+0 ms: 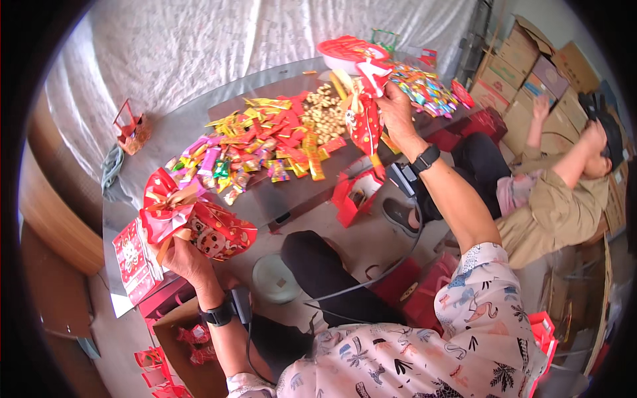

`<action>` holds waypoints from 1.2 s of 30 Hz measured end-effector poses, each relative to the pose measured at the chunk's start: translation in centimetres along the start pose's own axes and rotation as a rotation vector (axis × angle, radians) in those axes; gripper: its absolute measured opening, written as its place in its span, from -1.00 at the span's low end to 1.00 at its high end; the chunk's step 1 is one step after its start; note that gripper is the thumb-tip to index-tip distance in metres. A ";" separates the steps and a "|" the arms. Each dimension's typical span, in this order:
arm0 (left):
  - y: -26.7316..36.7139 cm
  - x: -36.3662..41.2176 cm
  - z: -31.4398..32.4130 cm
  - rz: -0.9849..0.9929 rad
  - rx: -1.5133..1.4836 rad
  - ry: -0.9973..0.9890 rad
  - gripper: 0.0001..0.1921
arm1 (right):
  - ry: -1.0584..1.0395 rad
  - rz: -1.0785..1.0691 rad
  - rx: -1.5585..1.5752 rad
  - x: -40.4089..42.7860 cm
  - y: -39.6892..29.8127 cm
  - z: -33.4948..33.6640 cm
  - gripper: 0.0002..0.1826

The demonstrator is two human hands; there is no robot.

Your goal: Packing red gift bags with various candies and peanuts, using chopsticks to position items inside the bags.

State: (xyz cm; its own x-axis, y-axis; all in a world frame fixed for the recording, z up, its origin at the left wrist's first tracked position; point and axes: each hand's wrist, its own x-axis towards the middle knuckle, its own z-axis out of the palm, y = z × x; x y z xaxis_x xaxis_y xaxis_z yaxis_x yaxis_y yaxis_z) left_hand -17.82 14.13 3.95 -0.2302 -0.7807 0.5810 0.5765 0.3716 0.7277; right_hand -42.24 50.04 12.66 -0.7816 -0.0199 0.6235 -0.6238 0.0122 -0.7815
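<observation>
My left hand (186, 261) grips a filled red gift pouch (219, 231) tied with a gold ribbon, above the table's near left corner. Beside it lies a stack of flat red printed bags (135, 258). Raised over the table, my right hand (396, 113) holds another red pouch (366, 119) by its gathered top; this one also has a gold ribbon. Wrapped sweets (214, 161), red and yellow packets (268, 129) and peanuts in shells (326, 112) lie heaped between the two pouches. More small colourful sweets (423, 89) are piled beyond my right hand.
A red-and-white basin (348, 52) stands at the table's back. A small basket (133, 133) sits at the left. Below are an open red gift bag (357, 196), a pale round stool (274, 278) and a cardboard box (174, 333). A co-worker (552, 199) sits at right near stacked cartons (517, 64).
</observation>
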 end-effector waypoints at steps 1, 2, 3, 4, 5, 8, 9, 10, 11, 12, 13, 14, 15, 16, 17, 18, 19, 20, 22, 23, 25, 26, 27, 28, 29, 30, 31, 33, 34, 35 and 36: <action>0.2 -0.9 0.6 -0.035 -0.126 -0.051 -0.77 | 0.044 0.092 0.196 -1.0 0.0 -1.6 -0.78; 0.7 -1.5 0.7 -0.139 -0.102 -0.110 -0.66 | 0.071 0.154 0.216 -2.0 -0.1 -3.2 -0.77; 0.7 -2.6 1.4 -0.095 -0.105 -0.153 -0.66 | 0.079 0.160 0.238 -2.7 0.9 -4.6 -0.77; 1.0 -3.3 1.6 -0.099 -0.133 -0.178 -0.64 | 0.088 0.208 0.327 -3.6 0.8 -5.7 -0.78; 1.2 -4.0 1.8 -0.103 -0.154 -0.195 -0.63 | 0.123 0.289 0.407 -4.5 1.1 -6.8 -0.78; 1.6 -5.4 2.2 -0.131 -0.176 -0.276 -0.56 | 0.101 0.310 0.492 -6.1 1.5 -8.4 -0.79; 1.9 -5.6 2.1 -0.182 -0.170 -0.266 -0.53 | 0.107 0.381 0.510 -6.6 1.3 -8.3 -0.79; 1.8 -6.4 2.4 -0.165 -0.204 -0.315 -0.49 | 0.033 0.375 0.522 -6.9 1.6 -8.1 -0.79; 2.2 -6.5 2.3 -0.170 -0.197 -0.321 -0.47 | -0.031 0.326 0.565 -7.5 1.1 -7.6 -0.79; 2.3 -6.8 2.4 -0.176 -0.216 -0.329 -0.46 | -0.047 0.349 0.581 -8.0 1.1 -7.2 -0.78; 2.6 -6.9 2.6 -0.197 -0.238 -0.334 -0.45 | -0.061 0.374 0.595 -8.4 0.7 -6.6 -0.77; 3.1 -7.2 2.4 -0.277 -0.245 -0.358 -0.44 | -0.103 0.370 0.581 -8.9 0.5 -5.7 -0.76; 3.7 -7.4 2.4 -0.373 -0.270 -0.358 -0.41 | -0.122 0.389 0.582 -9.3 0.1 -4.7 -0.76; 4.4 -7.8 2.5 -0.316 -0.285 -0.415 -0.37 | -0.197 0.353 0.548 -10.0 -0.5 -3.4 -0.76; 4.8 -8.7 3.0 -0.306 -0.279 -0.401 -0.34 | -0.247 0.365 0.494 -10.1 -0.4 -1.9 -0.76; 5.8 -9.0 3.0 -0.325 -0.259 -0.422 -0.31 | -0.323 0.339 0.484 -10.9 -1.4 -0.6 -0.75; 6.6 -9.4 3.1 -0.358 -0.243 -0.434 -0.28 | -0.380 0.314 0.440 -11.6 -2.3 0.8 -0.75; 7.3 -9.5 3.3 -0.317 -0.269 -0.458 -0.26 | -0.408 0.306 0.477 -12.4 -3.0 2.7 -0.76; 8.7 -9.6 3.3 -0.281 -0.246 -0.495 -0.22 | -0.466 0.357 0.453 -13.6 -4.6 6.1 -0.78; 9.5 -9.6 3.1 -0.292 -0.197 -0.508 -0.20 | -0.544 0.334 0.526 -14.3 -5.5 7.5 -0.80; 10.5 -9.6 2.7 -0.370 -0.315 -0.500 -0.16 | -0.595 0.391 0.471 -15.9 -6.6 10.0 -0.81; 10.8 -9.3 2.3 -0.325 -0.289 -0.482 -0.16 | -0.621 0.404 0.489 -16.7 -7.0 11.3 -0.81; 11.2 -9.0 1.8 -0.331 -0.247 -0.470 -0.16 | -0.673 0.390 0.547 -17.3 -7.4 12.4 -0.76; 11.6 -8.8 1.0 -0.345 -0.256 -0.472 -0.16 | -0.735 0.367 0.636 -17.8 -7.6 13.3 -0.70; 11.8 -8.5 0.4 -0.333 -0.251 -0.451 -0.16 | -0.744 0.382 0.606 -18.1 -7.8 14.1 -0.70; 12.0 -8.0 -0.3 -0.277 -0.144 -0.463 -0.15 | -0.763 0.520 0.723 -18.4 -8.0 15.1 -0.68; 12.2 -7.6 -0.8 -0.222 -0.030 -0.474 -0.14 | -0.822 0.399 0.603 -18.6 -8.2 15.8 -0.67; 12.6 -6.5 -2.6 -0.133 0.089 -0.490 -0.09 | -0.897 0.099 0.404 -19.2 -8.9 17.4 -0.65; 12.7 -6.0 -3.3 -0.131 0.104 -0.493 -0.06 | -0.901 0.166 0.524 -19.6 -9.5 18.2 -0.65; 12.7 -5.6 -4.0 -0.128 0.117 -0.495 -0.03 | -0.901 0.235 0.642 -20.0 -10.2 19.0 -0.65; 12.6 -5.2 -4.6 -0.140 0.059 -0.448 -0.05 | -0.940 0.220 0.657 -20.4 -10.8 19.4 -0.58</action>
State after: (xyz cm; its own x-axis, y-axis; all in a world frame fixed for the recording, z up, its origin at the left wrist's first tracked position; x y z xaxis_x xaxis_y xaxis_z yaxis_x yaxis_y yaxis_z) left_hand -5.72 20.59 8.44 -0.6252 -0.5367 0.5667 0.4737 0.3162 0.8220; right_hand -19.40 30.91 8.01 -0.3871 -0.8175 0.4265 -0.1363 -0.4068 -0.9033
